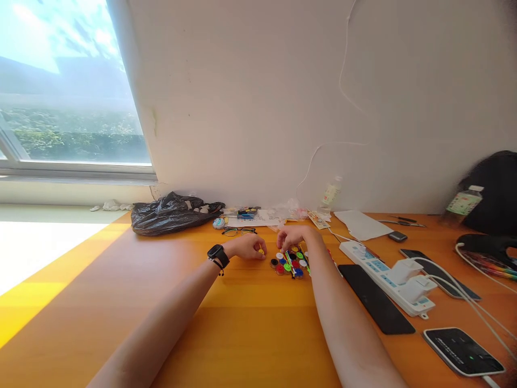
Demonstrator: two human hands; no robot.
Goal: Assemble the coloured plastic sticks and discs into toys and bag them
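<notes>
A cluster of small colourful round pieces and thin sticks (291,262) lies on the orange table (250,323), far ahead of me. My left hand (248,247), with a black watch on its wrist, is closed in a pinch on a small yellow piece (261,251) just left of the cluster. My right hand (294,236) hovers over the cluster's back edge with its fingers curled down onto the pieces; what they grip is too small to make out.
A black plastic bag (172,213), glasses (239,231) and papers lie near the wall. To the right are a white power strip (388,275) with chargers, several phones (374,297), two bottles (462,203) and a black bag (495,188). A window is at left.
</notes>
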